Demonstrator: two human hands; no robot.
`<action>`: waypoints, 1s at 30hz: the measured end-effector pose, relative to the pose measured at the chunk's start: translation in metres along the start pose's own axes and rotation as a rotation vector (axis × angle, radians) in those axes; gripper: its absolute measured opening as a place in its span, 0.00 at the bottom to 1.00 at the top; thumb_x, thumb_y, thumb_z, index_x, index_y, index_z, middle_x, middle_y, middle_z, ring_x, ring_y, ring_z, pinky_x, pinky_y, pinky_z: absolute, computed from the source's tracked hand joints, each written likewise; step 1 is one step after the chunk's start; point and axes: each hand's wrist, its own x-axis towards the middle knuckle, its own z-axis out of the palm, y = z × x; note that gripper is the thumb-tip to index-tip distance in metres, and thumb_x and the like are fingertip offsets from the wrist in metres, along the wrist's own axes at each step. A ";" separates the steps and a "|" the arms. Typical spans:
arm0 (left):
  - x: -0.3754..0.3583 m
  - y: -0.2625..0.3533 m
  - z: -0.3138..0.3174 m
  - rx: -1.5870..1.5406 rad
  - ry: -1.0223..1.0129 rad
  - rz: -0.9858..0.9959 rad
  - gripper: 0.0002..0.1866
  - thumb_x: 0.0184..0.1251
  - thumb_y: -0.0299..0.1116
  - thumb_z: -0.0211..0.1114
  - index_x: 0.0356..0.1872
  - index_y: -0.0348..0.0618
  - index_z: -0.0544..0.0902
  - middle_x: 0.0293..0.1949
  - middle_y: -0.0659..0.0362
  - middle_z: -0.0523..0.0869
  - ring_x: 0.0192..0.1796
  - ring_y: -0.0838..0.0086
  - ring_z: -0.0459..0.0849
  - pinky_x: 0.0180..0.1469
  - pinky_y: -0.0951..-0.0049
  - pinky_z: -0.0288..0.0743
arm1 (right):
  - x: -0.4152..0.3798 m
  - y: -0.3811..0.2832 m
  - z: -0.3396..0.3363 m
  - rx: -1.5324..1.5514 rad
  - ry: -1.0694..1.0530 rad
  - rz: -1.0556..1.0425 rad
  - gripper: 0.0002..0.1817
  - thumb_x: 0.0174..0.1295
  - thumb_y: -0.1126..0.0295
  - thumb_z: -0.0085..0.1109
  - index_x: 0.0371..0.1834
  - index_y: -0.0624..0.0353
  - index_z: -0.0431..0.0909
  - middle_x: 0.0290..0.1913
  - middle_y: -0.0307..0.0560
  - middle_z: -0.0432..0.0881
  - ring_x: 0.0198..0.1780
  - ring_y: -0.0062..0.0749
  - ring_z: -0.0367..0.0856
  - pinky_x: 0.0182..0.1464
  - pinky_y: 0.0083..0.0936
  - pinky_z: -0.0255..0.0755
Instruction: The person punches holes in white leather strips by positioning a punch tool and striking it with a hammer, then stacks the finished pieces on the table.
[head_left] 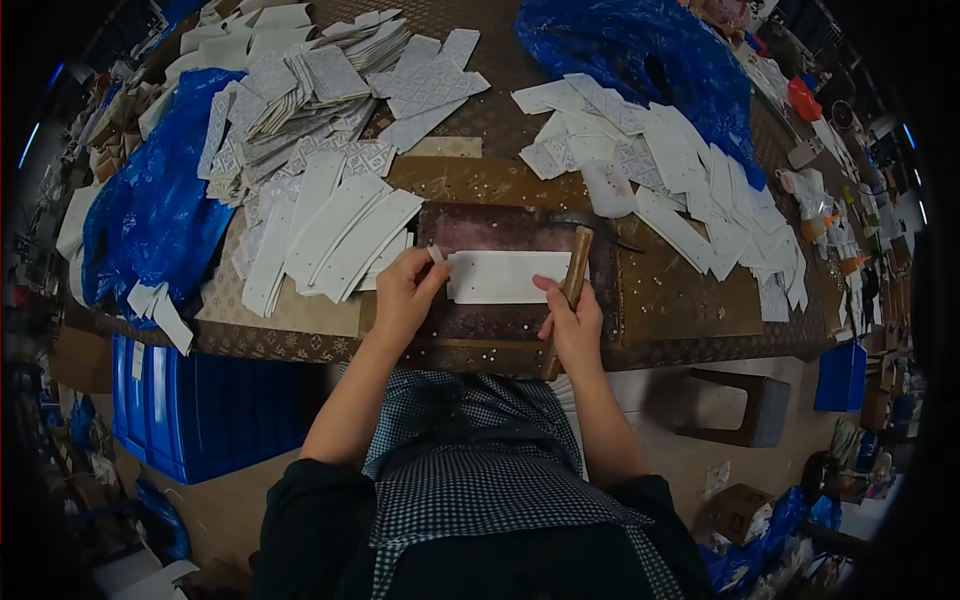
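checked apron cloth [480, 470] lies closest below, with both forearms reaching up from it to a dark mat [520, 325] on the patterned table [690, 300]. left hand [405, 295] is curled, thumb and fingertips pinching the left end of a white strip [505, 277] that lies flat on the mat between the two hands. right hand [573, 325] is closed around a wooden handle [574, 275], fingertips also resting on the strip's right end; the handle rises just beyond its knuckles, and the dark head above it is probably a hammer, though it is blurred. just left of the left hand fans a stack of white strips [335, 240]. well beyond the right hand spreads another pile of white pieces [690, 180] beside blue plastic [640, 50].
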 end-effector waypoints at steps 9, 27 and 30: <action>0.017 -0.005 0.025 -0.097 -0.006 0.041 0.07 0.65 0.30 0.69 0.37 0.36 0.85 0.27 0.60 0.80 0.29 0.78 0.76 0.34 0.77 0.70 | 0.000 0.001 0.000 0.005 -0.003 -0.020 0.09 0.71 0.69 0.53 0.42 0.65 0.72 0.51 0.48 0.86 0.18 0.20 0.74 0.22 0.18 0.71; 0.021 -0.008 0.034 -0.003 -0.048 0.274 0.04 0.62 0.28 0.69 0.35 0.39 0.85 0.28 0.57 0.78 0.27 0.68 0.77 0.31 0.73 0.70 | -0.001 -0.004 -0.003 -0.065 -0.058 -0.011 0.08 0.70 0.71 0.55 0.44 0.65 0.73 0.45 0.47 0.87 0.20 0.20 0.76 0.24 0.19 0.73; 0.020 -0.007 0.036 0.040 -0.031 0.292 0.04 0.62 0.27 0.69 0.34 0.39 0.84 0.27 0.56 0.76 0.26 0.66 0.75 0.29 0.71 0.69 | -0.009 -0.050 -0.011 -0.298 -0.191 -0.022 0.10 0.69 0.70 0.58 0.46 0.64 0.72 0.39 0.46 0.86 0.24 0.23 0.80 0.29 0.22 0.75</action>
